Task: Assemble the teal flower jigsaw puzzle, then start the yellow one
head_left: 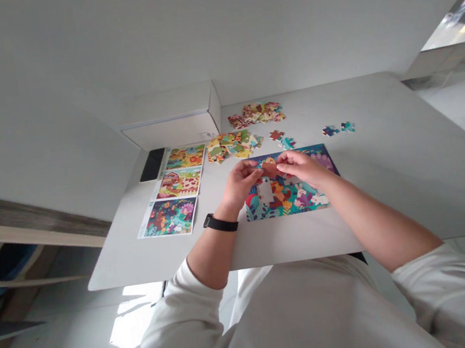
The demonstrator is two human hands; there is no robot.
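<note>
A brown jigsaw puzzle piece (269,169) is held up over the colourful animal puzzle (303,199). My left hand (243,182), with a black watch on its wrist, pinches the piece's left side. On its right edge, the fingertips of my right hand (301,167) are closed. Below the piece, a pale grey gap (264,191) shows in the picture, its edges shaped like puzzle pieces. Both hands cover parts of the puzzle's upper half. Just beyond them lie a loose reddish-brown piece (276,135) and a teal piece (287,143).
Two blue-teal pieces, one dark (330,131) and one lighter (348,127), lie to the right. Behind are a yellow-green pile (232,145) and a reddish pile (256,113). A reference sheet (171,217), a phone (152,165) and a white box (171,129) occupy the table's left.
</note>
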